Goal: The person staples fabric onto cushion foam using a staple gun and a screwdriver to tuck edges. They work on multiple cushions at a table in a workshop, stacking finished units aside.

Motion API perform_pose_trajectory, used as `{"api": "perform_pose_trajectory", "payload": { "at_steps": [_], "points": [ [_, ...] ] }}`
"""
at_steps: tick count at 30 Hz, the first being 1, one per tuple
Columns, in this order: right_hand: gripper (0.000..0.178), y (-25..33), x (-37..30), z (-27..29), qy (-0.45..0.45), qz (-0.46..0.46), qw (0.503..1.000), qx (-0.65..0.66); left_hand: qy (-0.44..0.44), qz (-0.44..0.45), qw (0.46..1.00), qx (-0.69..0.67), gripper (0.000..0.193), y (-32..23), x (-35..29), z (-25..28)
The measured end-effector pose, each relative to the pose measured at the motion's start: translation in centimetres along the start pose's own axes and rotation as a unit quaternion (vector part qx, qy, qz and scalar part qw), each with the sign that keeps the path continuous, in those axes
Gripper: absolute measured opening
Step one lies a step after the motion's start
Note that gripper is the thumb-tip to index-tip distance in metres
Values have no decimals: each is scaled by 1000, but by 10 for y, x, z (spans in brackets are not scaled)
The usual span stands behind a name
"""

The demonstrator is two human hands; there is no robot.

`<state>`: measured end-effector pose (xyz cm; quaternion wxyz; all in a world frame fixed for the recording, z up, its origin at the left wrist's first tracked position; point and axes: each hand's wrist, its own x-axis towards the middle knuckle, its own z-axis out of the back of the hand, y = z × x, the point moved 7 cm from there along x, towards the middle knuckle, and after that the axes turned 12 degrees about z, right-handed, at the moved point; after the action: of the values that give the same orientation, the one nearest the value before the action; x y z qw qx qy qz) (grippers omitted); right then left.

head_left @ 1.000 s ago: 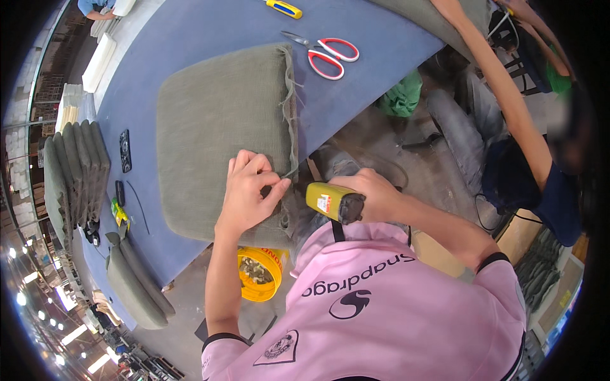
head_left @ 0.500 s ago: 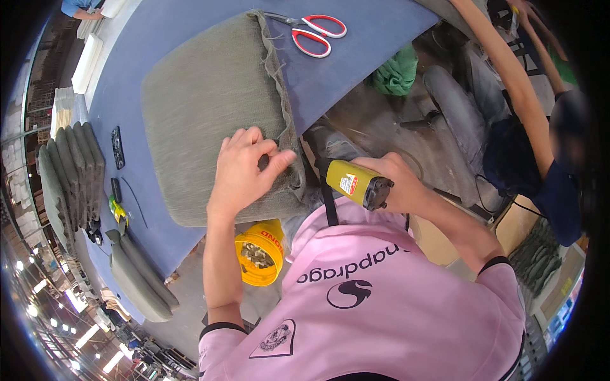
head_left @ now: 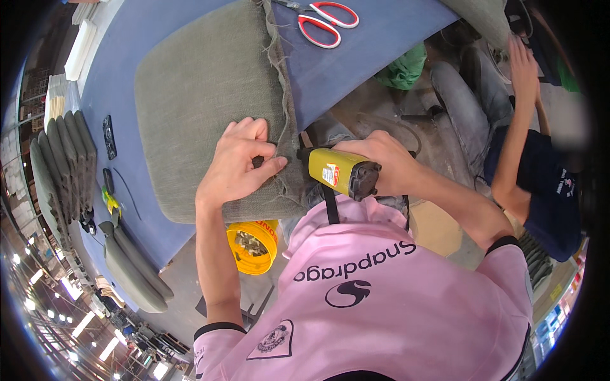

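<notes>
A grey-green upholstered cushion (head_left: pixel 203 108) lies on the blue tabletop, its frayed fabric edge running along the right side. My left hand (head_left: pixel 241 159) rests on its near right part, with thumb and fingers pinching the fabric at that edge. In my right hand (head_left: pixel 384 162) is a yellow-green staple gun (head_left: pixel 330 170), gripped with the fingers mostly hidden behind its body. The gun's nose points left at the cushion's edge, close by my left thumb; whether it touches the fabric I cannot tell.
Red-and-white-handled scissors (head_left: pixel 327 22) lie beyond the cushion on the blue table (head_left: pixel 362 57). Below the near edge stands a yellow bucket (head_left: pixel 270 247) with small metal pieces. Grey-green padded parts (head_left: pixel 67 165) stand at left. A co-worker (head_left: pixel 530 184) is at right, hands near another cushion.
The staple gun in my right hand has moved left, nearer the cushion's edge. My left hand keeps its pinch on the fabric. The co-worker's arms have shifted.
</notes>
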<state>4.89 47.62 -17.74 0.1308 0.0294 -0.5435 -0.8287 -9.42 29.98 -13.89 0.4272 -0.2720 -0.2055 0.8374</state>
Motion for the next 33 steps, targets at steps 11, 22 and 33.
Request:
{"api": "perform_pose_trajectory", "payload": {
  "at_steps": [11, 22, 33],
  "points": [
    [46, 5, 5, 0, 37, -46, 998, 31, -41, -4, 999, -17, 35, 2, -2, -2],
    [33, 5, 5, 1, 55, -69, 996, -30, -42, 110, 990, -71, 43, 0, 10, 22],
    [41, 14, -21, 5, -70, 18, 997, 15, 37, 17, 998, 45, 34, -12, -12, -2]
  ]
}}
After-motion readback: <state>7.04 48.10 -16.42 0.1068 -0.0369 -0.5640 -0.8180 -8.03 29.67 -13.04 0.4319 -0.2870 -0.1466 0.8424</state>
